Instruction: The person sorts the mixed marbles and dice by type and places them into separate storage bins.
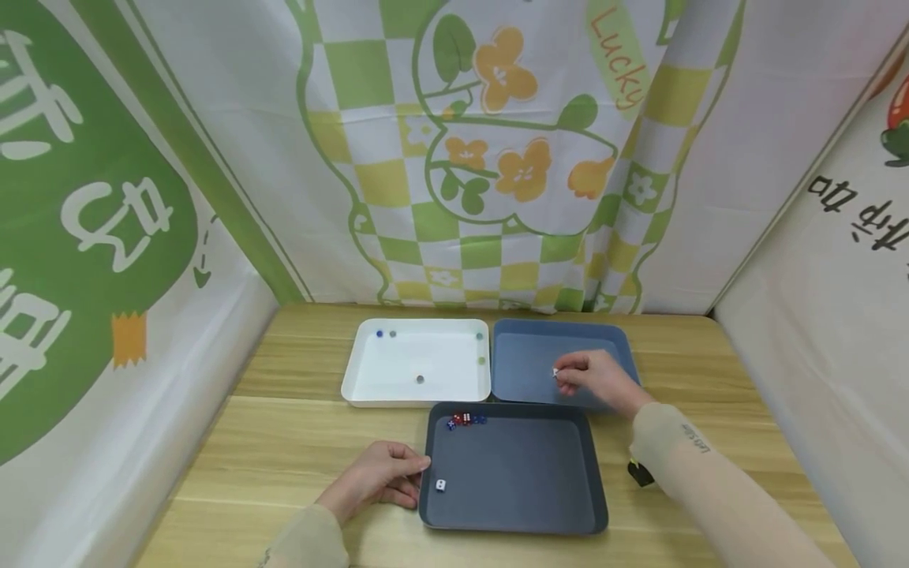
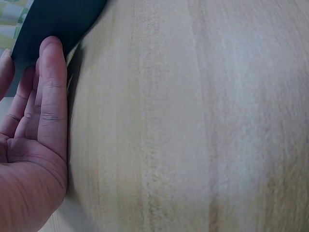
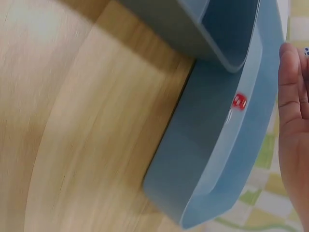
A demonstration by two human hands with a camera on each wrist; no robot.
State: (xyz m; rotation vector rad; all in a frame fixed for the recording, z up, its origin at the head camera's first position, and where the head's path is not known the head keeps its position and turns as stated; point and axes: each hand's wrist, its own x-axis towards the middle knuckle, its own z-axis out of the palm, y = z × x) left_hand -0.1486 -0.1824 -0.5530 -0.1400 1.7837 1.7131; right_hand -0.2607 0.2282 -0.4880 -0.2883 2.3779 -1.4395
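My right hand (image 1: 592,375) pinches a small white die (image 1: 556,372) between thumb and fingertips above the blue tray (image 1: 521,347). Inside that tray, in the right wrist view, a red die (image 3: 239,101) shows; the hand hides this part in the head view. At the left side of the dark grey tray (image 1: 525,521), my left hand (image 1: 383,477) holds the edge, thumb at the rim and fingers against the outer wall. Near this edge, within the dark grey tray, lies another white die (image 1: 441,485). Several red and blue dice (image 1: 465,419) cluster in its back left corner.
A white tray (image 1: 419,394) with several small glass beads (image 1: 420,379) stands at the back left, beside the blue tray. Under my right forearm, a black and yellow object (image 1: 641,472) is partly covered on the wooden table (image 1: 284,410). Printed curtains enclose the table.
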